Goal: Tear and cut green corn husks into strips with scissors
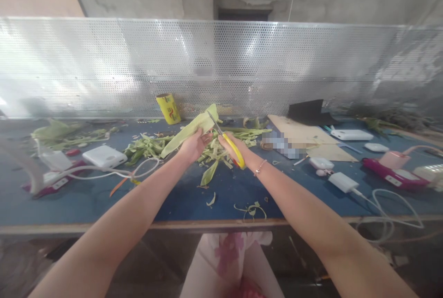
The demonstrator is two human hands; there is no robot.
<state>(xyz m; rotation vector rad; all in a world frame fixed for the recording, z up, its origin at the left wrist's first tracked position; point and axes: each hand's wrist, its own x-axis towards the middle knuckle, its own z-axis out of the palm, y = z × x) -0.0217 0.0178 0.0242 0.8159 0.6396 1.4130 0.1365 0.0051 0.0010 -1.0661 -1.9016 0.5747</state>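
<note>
My left hand [194,146] is closed on a long, pale green leaf [187,133], which slants up to the right above the table. In my right hand [232,146] is a pair of scissors [237,154] with yellow handles. Their blades reach up to the leaf's upper right end; whether they are parted there is too blurred to tell. Beneath both hands lies a heap of cut leaf pieces and stems [216,156]. One larger leaf piece [209,173] sticks out at the front of this heap.
Behind the blue table [207,205] stands a perforated metal screen [138,67]. A yellow can-like container [168,109] leans near it. White chargers [104,156], cables and purple power strips [394,173] lie at both sides. Cardboard [304,129] is at the back right.
</note>
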